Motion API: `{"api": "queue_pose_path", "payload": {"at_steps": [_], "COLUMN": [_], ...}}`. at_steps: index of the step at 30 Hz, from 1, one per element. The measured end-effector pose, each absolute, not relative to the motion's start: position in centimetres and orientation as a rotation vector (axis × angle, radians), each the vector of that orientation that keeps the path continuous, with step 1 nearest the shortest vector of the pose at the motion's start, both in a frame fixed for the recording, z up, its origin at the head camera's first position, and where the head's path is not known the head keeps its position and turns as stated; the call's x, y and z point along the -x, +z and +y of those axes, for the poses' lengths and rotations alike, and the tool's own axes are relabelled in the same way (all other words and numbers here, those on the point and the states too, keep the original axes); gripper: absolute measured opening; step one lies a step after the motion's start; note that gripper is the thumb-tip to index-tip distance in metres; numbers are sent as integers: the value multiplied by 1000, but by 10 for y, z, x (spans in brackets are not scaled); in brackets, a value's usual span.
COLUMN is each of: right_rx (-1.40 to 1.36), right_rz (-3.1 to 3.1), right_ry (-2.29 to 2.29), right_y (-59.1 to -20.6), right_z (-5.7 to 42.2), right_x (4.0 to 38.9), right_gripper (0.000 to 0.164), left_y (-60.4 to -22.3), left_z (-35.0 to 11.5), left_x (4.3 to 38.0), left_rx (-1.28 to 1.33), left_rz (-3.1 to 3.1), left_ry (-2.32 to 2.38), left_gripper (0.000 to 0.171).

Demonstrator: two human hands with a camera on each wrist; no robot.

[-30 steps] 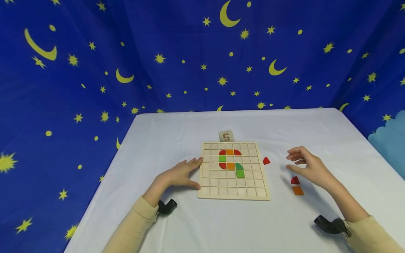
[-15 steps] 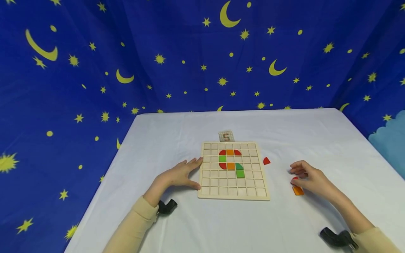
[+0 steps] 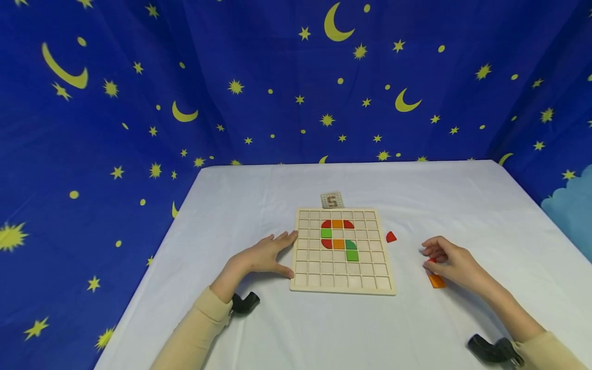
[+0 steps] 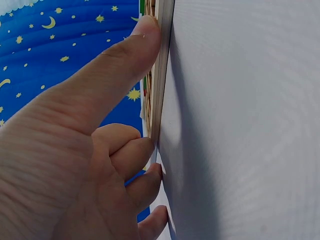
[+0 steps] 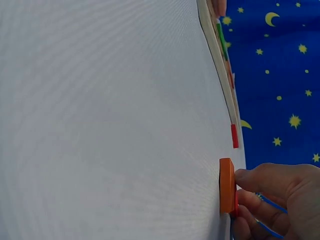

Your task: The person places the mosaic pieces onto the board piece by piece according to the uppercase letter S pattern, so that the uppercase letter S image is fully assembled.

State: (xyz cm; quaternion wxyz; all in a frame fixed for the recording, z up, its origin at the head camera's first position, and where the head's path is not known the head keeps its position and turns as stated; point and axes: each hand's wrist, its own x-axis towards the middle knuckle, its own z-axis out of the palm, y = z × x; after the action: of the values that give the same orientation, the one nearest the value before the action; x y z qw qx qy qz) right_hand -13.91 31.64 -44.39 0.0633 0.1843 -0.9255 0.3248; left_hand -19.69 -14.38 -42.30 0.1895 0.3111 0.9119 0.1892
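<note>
A square wooden grid board lies on the table, with red, orange and green tiles in some of its cells. My left hand rests at the board's left side, its spread fingers and thumb touching the edge. To the right of the board, my right hand pinches a red rounded tile between thumb and fingers, low at the tabletop. The hand covers most of that tile. Just in front of it lies an orange square tile, which stands close before the thumb in the right wrist view.
A loose red quarter-circle tile lies just off the board's right edge. Behind the board is a small card with an S-like pattern on a grid. A white cloth covers the table; a blue star-and-moon curtain hangs behind.
My right hand has come down from above onto the red rounded tile and taken it between thumb and fingers. The left hand keeps its place at the board.
</note>
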Motion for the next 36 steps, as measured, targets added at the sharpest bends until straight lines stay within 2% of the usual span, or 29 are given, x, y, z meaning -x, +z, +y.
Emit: {"api": "queue_pose_path", "payload": {"at_steps": [22,36], "right_rx": [-427,-433], "right_rz": [-2837,-2915], "right_ry": [849,1074], "right_y": [-443,-435], "right_z": [317,328], "right_x": [142,134], "right_gripper": [30,28], "left_y": [-422,-422], "left_z": [-143,-144], "left_x": [197,197], "left_rx": [-920,-909], "left_rz": [2557,2557], "left_ry": [519,521], "left_gripper": [104,104]}}
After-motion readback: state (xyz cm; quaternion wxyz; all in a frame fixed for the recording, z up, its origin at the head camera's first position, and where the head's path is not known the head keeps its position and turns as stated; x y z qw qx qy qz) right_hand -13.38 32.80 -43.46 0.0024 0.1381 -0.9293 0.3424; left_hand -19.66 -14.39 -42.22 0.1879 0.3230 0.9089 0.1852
